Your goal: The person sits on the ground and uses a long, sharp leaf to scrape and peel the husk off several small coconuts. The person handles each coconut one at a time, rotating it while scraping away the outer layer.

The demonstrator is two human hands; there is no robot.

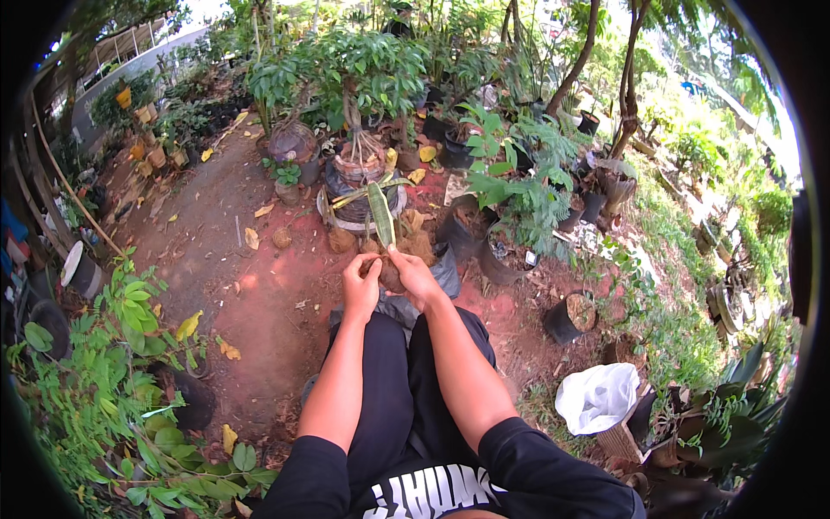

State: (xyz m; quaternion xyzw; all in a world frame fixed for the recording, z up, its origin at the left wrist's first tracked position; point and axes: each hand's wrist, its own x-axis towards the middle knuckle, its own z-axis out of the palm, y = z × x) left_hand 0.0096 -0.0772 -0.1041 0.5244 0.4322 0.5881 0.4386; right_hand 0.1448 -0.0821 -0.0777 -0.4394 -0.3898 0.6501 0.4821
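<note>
A snake plant leaf (381, 211) with pale yellow margins stands up from a brown, fibrous root ball (391, 276) held above my knees. My right hand (416, 277) grips the ball from the right, its thumb at the leaf's base. At the ball's left edge, my left hand (360, 285) pinches it between thumb and fingers; any strand there is too small to make out. Just beyond my hands lies a heap of brown coir fibre (418, 245). Two more round fibre balls, one near (342, 240) and one farther left (282, 237), rest on the reddish ground.
A potted tree (360, 165) with exposed roots stands straight ahead. Black plant bags (463, 227) and a soil-filled pot (572, 316) are on the right. Grey plastic sheeting (446, 272) lies by my knees. A white plastic bag (596, 397) sits at lower right; leafy plants (139, 363) crowd the left.
</note>
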